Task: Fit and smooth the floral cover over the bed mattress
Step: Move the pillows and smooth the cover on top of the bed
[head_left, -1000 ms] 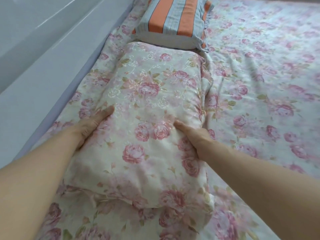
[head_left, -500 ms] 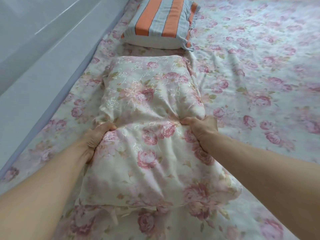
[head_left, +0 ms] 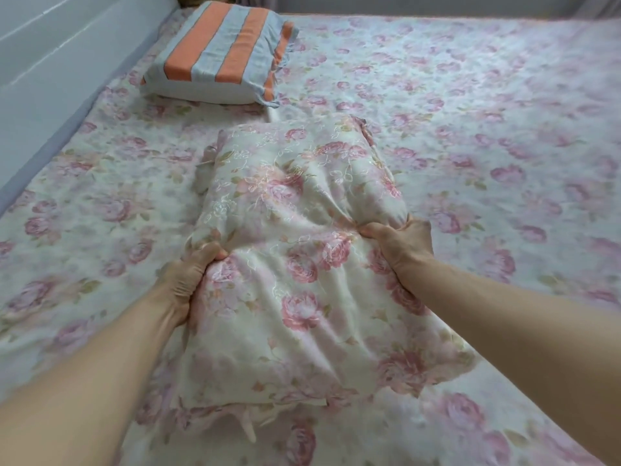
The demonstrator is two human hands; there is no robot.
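Your left hand point(head_left: 188, 274) and right hand point(head_left: 400, 243) clench the floral pillow point(head_left: 295, 264) near the striped pillow point(head_left: 218, 52); dragging may ruck the floral cover point(head_left: 470, 129).

One floral pillow point(head_left: 302, 280), one striped pillow point(head_left: 218, 52), one cover point(head_left: 470, 129).

On the cover point(head_left: 470, 136), pillow point(head_left: 302, 270) before second pillow point(head_left: 218, 55).
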